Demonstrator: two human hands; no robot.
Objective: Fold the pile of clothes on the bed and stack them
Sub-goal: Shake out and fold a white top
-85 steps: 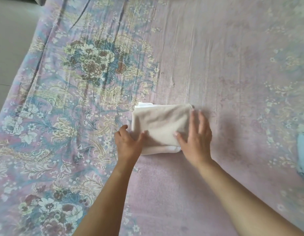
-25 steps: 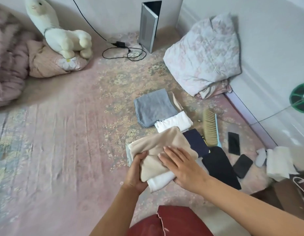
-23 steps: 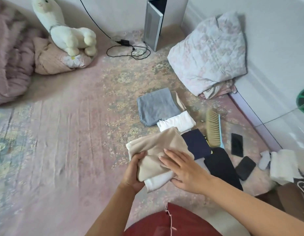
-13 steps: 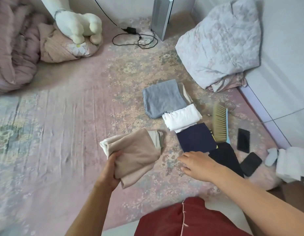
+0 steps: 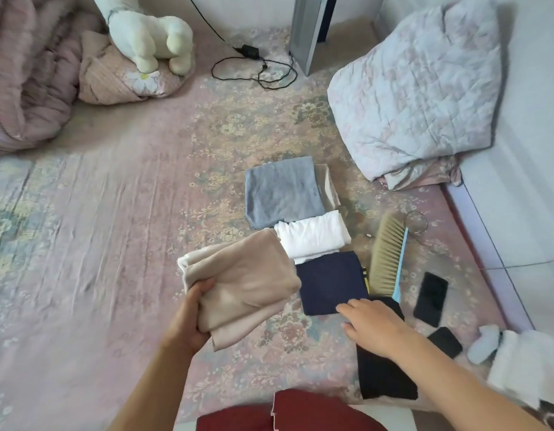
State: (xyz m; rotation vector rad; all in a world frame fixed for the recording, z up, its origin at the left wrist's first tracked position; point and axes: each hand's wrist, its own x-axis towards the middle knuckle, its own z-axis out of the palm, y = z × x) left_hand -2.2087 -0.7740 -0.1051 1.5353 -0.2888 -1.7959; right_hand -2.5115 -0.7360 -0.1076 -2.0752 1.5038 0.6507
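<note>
Head view, left hand (image 5: 188, 318) gripping beige garment (image 5: 247, 281)

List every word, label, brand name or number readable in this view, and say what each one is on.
None can be read.
The two dark phones have blank screens.
The grey upright panel shows no marking.
The folded clothes, including the beige one in the left hand and the navy one by the right hand, show no tags or print.
The bedsheet carries only a floral pattern.
</note>
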